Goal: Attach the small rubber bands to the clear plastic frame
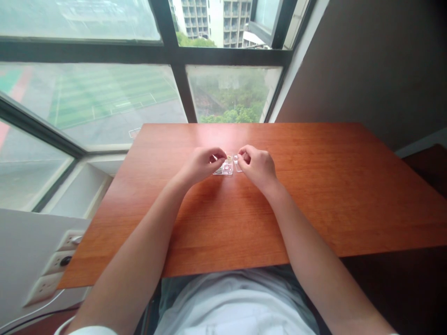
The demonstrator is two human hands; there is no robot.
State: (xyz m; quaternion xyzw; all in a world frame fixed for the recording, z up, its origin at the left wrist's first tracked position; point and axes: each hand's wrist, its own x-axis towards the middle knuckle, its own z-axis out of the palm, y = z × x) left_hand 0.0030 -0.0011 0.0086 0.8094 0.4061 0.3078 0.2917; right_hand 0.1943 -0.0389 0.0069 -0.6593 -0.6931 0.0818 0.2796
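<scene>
A small clear plastic box [228, 173] with compartments sits on the table, with small items inside, one yellowish, too small to name. My left hand [202, 164] is over its left side, thumb and fingertips pinched together; whatever they hold, if anything, is too small to make out. Just right of the box lies another clear plastic piece [239, 168], partly hidden by my right hand [259, 166]. The fingers of that hand are curled in a pinch at its edge, and I cannot tell whether they grip it.
The reddish-brown wooden table [349, 195] reaches to the windows at the back, where a dark frame [104, 52] crosses the glass. Wall sockets [57, 263] with a plug and cables are at the lower left. A grey wall [377, 70] rises on the right.
</scene>
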